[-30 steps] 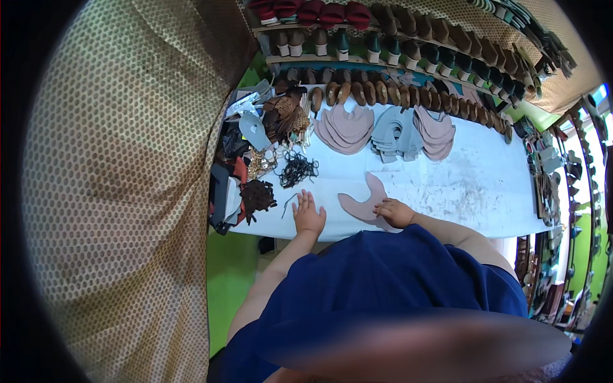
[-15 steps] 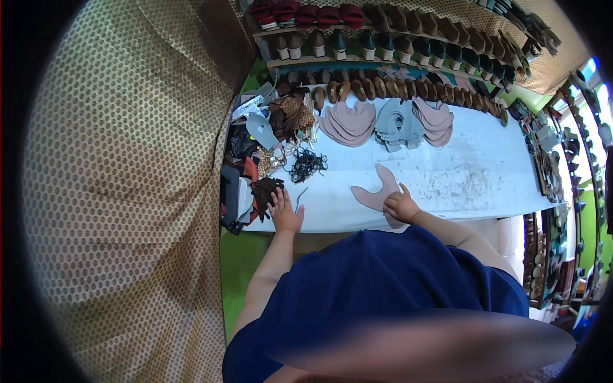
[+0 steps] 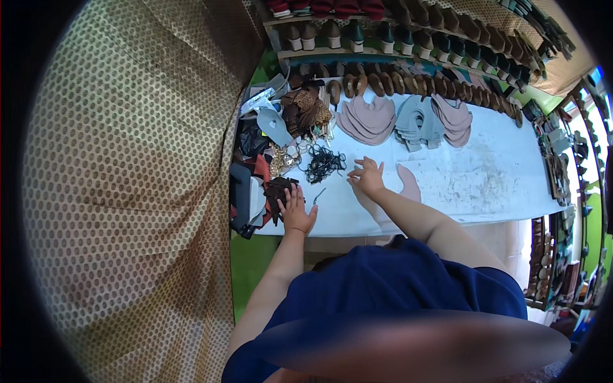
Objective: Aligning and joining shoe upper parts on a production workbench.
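On the worktop [image 3: 504,191], a curved pink cutout [image 3: 409,182] is lying beside the splayed, empty right hand [image 3: 368,178], seemingly at a reaching step requiring a pinch next, while the unclenched left hand [image 3: 296,214] is overlapping dark-brown strips [image 3: 276,189].

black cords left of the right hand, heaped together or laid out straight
Heaped together: the black cords lie in a looping tangle on the white tabletop, near the right hand.
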`<state>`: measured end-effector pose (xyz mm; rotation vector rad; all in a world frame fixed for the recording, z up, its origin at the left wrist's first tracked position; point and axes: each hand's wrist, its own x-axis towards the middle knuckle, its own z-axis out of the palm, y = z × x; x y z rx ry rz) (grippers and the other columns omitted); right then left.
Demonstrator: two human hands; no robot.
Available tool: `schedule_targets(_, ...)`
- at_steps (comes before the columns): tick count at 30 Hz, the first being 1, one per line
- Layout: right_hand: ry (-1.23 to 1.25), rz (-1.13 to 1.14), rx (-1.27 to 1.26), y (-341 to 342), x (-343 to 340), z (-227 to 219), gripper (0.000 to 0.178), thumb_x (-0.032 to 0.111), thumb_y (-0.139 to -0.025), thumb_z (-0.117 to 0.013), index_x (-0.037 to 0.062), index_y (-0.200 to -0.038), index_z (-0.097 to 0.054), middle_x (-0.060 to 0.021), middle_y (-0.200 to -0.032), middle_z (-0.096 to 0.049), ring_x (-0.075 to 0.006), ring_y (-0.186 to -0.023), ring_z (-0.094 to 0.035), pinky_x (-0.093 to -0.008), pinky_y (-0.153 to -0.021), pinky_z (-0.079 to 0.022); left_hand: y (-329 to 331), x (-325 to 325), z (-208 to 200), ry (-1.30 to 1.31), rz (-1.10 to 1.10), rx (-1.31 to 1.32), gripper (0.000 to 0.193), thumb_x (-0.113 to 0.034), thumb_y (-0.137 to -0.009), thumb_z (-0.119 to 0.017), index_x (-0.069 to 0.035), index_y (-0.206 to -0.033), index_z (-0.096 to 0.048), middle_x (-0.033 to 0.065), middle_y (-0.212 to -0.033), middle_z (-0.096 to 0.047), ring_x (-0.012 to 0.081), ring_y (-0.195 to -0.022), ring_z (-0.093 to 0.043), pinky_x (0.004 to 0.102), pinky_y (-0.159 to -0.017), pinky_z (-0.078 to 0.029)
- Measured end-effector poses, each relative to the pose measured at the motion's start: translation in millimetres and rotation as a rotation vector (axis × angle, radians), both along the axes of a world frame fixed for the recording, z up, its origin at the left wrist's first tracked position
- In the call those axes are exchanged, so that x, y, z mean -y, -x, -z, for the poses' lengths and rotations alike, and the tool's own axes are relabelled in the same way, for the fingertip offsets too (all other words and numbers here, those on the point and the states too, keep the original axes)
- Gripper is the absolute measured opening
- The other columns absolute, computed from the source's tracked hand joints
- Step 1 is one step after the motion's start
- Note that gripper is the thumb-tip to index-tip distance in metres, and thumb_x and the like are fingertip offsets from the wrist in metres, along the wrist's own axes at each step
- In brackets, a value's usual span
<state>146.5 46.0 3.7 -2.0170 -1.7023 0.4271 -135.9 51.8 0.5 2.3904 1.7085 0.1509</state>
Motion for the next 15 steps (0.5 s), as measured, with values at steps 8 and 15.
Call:
schedule_targets(8, -0.288, -0.404, 0.268, 1, -50, 3, 0.008, 0.028, -0.074, -0.076, 0.0303, -0.082, -0.078, 0.0032, -0.131, -0.060, -0.0260, -0.140, -0.038, -0.0714, -0.112, -0.016, 1, -2, -5, 0.016, -0.001, 0.038, 0.090, -0.049, -0.087, -0.058, -0.008, -0.157, -0.019, 0.0108, -0.165, -0.017, 0.0320, -0.152, -0.013, 0.0585, -0.119, -0.006)
schedule_targets(15, -0.326, -0.616, 0.338, 14, -67, 0, 0.007, 0.022, -0.076, -0.072, 0.0241, -0.081, -0.077, 0.0027, -0.130, -0.061, -0.0238, -0.140, -0.039, -0.0601, -0.114, -0.026, 3, -3, -5, -0.007, 0.020, 0.048, 0.088, -0.049, -0.088, -0.057, -0.007, -0.156, -0.021, 0.0121, -0.164, -0.019, 0.0332, -0.151, -0.015, 0.0596, -0.119, -0.006)
